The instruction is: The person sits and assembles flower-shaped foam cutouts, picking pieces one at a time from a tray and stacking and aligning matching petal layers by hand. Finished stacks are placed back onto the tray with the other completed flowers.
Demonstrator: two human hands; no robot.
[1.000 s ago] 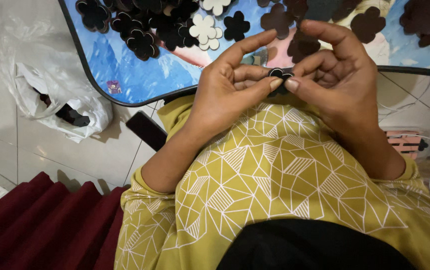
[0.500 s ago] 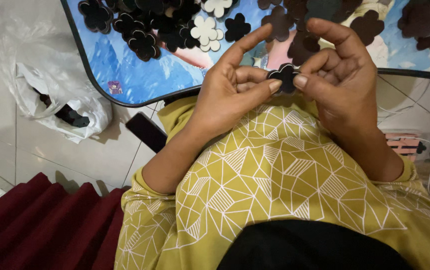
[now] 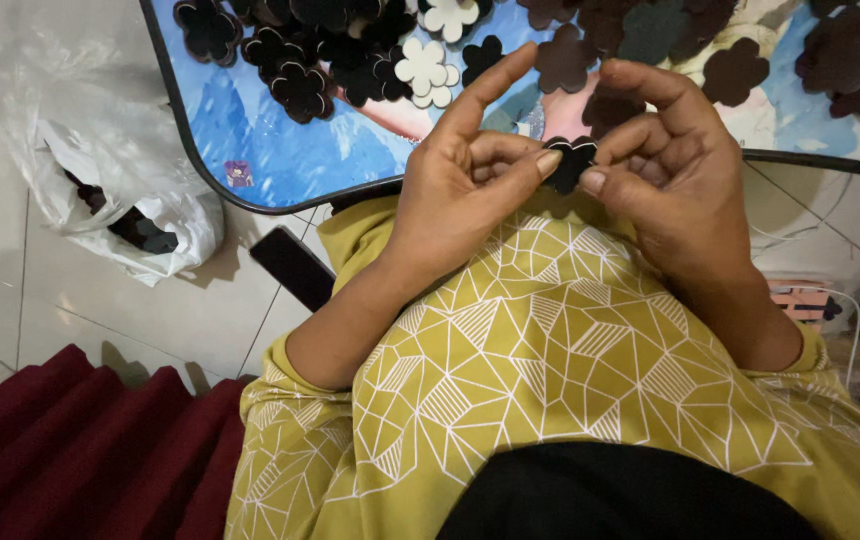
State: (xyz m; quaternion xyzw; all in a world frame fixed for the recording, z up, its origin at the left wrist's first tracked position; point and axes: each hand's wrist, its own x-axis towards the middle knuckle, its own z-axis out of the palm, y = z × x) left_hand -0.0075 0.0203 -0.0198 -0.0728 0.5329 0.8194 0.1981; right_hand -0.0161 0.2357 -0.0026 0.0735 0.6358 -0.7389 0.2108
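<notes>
A small black flower-shaped piece (image 3: 571, 162) is pinched between both my hands, just above my lap in a yellow patterned garment. My left hand (image 3: 470, 185) grips its left edge with thumb and bent fingers, the index finger pointing up. My right hand (image 3: 675, 175) holds its right side with thumb and fingertips. Behind them lies a low blue picture-printed table (image 3: 280, 150) covered with several dark flower pieces (image 3: 300, 85) and a pale flower piece (image 3: 427, 70).
A white plastic bag (image 3: 120, 180) with dark pieces inside lies on the tiled floor at left. A dark table leg (image 3: 292, 265) stands beside my left forearm. Red fabric (image 3: 70, 450) is at lower left. A cable and small striped object (image 3: 800, 300) lie at right.
The flower piece has turned from edge-on to showing its face between my fingertips. My left index finger has straightened upward. Both hands stay in place.
</notes>
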